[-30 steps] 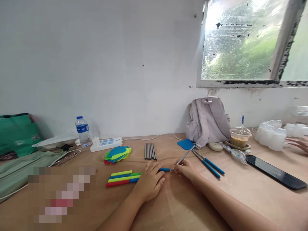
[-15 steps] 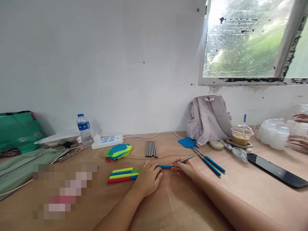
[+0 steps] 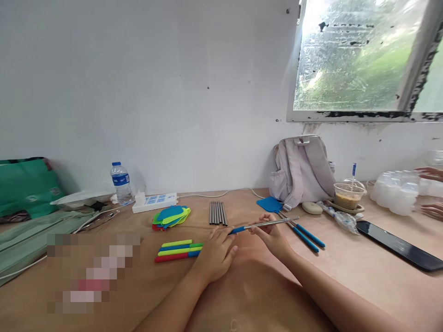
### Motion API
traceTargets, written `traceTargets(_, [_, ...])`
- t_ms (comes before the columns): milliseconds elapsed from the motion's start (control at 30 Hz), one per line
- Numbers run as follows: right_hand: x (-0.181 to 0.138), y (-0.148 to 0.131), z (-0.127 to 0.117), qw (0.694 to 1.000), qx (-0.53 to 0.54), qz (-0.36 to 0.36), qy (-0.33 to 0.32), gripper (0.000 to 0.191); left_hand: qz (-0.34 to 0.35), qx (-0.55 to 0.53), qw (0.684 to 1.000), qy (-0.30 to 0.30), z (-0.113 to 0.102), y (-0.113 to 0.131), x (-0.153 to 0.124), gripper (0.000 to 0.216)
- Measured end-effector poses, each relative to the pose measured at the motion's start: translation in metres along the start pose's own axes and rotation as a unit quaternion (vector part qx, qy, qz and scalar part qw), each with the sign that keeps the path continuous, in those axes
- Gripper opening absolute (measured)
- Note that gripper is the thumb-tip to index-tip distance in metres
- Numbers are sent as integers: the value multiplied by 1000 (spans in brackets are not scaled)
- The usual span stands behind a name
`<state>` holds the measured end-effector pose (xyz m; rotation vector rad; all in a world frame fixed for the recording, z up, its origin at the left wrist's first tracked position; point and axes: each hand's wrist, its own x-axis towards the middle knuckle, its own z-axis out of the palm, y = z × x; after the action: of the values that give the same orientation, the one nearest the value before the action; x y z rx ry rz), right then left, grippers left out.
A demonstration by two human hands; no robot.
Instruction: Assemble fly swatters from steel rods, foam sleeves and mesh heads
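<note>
My left hand lies palm down at the middle of the table, its fingers closed over the blue grip of a metal rod. The fingers hide the grip's far end. My right hand pinches the rod's silver shaft, which tilts up to the right above the table. Beside my left hand lie several coloured handles in yellow, blue, green and red, some partly covered by the hand. To the right rest two blue-handled rods, close to a blue fly swatter head.
Bare metal tubes lie ahead of my hands. Left of them are stacked coloured swatter heads, a power strip and a water bottle. A backpack, drink cup and black slab stand right. Another person's hands are beside white bottles.
The rod has risen off the table and now tilts upward to the right. My right hand has lifted with it, while my left hand stays almost in place.
</note>
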<state>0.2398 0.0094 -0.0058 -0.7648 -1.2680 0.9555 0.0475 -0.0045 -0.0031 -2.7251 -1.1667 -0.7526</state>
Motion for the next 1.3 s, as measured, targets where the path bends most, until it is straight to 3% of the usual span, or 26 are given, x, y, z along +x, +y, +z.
traceTargets(133, [-4,-11,4,995,-57,-83,20,35,32,-33,999,15,-5,5,0,38])
traceTargets(300, [-9,-22,2,972,-164,-169,4,28,84,-80,993,-8,-11,20,-1,41])
traceTargets(600, [-12,-21,4,929,-305,-206,-42,17,108,-78,991,-24,-9,25,-2,41])
traceTargets(733, [-11,-16,3,922,-326,-200,-52,18,106,-61,992,3,-16,16,-3,39])
traceTargets(867, [-11,-15,4,921,-337,-183,-65,15,34,-12,995,90,-23,-12,-7,32])
traceTargets(1033, [-12,-17,4,930,-321,-165,-67,11,-155,84,966,188,-36,-76,-19,26])
traceTargets(1200, [-12,-14,1,929,-323,-158,-82,9,-318,111,926,172,-38,-150,-43,40])
traceTargets(1300, [-12,-11,2,930,-325,-151,-89,10,-307,101,935,143,-31,-184,-55,43])
